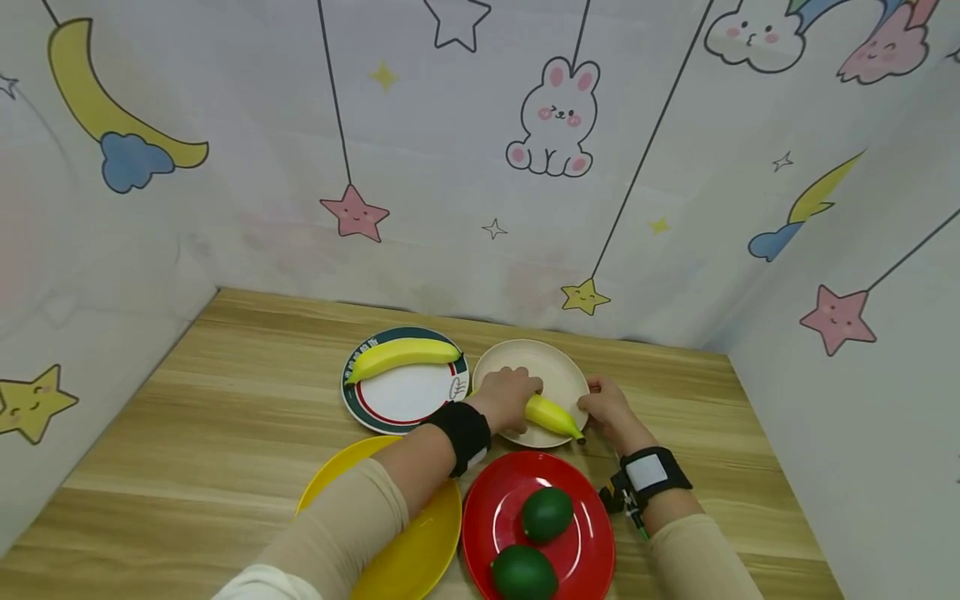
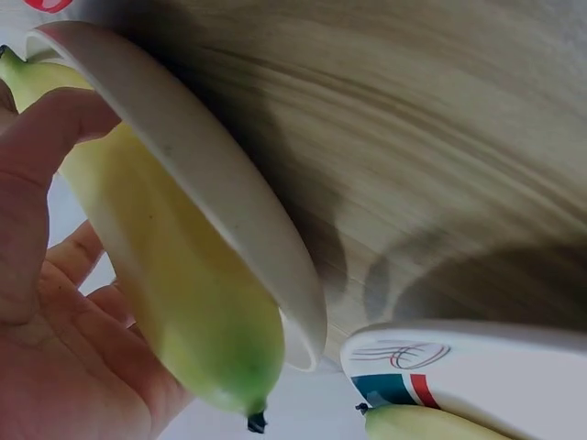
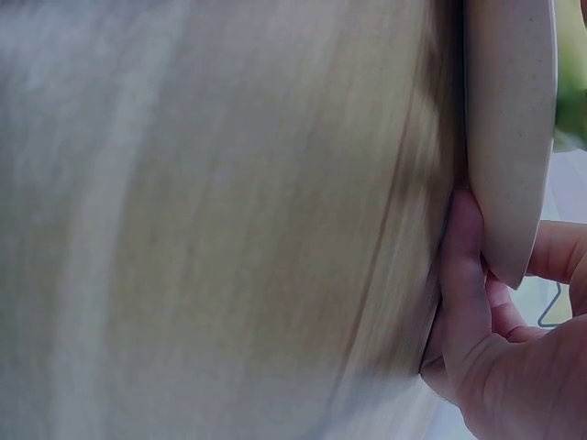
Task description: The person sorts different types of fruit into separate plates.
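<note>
Over the cream plate (image 1: 517,354), my left hand (image 1: 508,396) grips a yellow banana (image 1: 553,415). The left wrist view shows the thumb and fingers around that banana (image 2: 183,266), which lies close against the plate's rim (image 2: 220,183). My right hand (image 1: 611,408) pinches the right edge of the same plate; in the right wrist view its fingers are on both sides of the rim (image 3: 514,137). A second banana (image 1: 405,356) lies on a white plate with a dark green border (image 1: 362,404), left of the cream plate.
Nearer the person, a red plate (image 1: 596,550) bears two dark green oval fruits, one of them farther back (image 1: 547,513). A yellow plate (image 1: 431,550) lies partly beneath the left forearm. Patterned cloth walls (image 1: 450,150) bound the wooden table (image 1: 202,400) at the back and sides.
</note>
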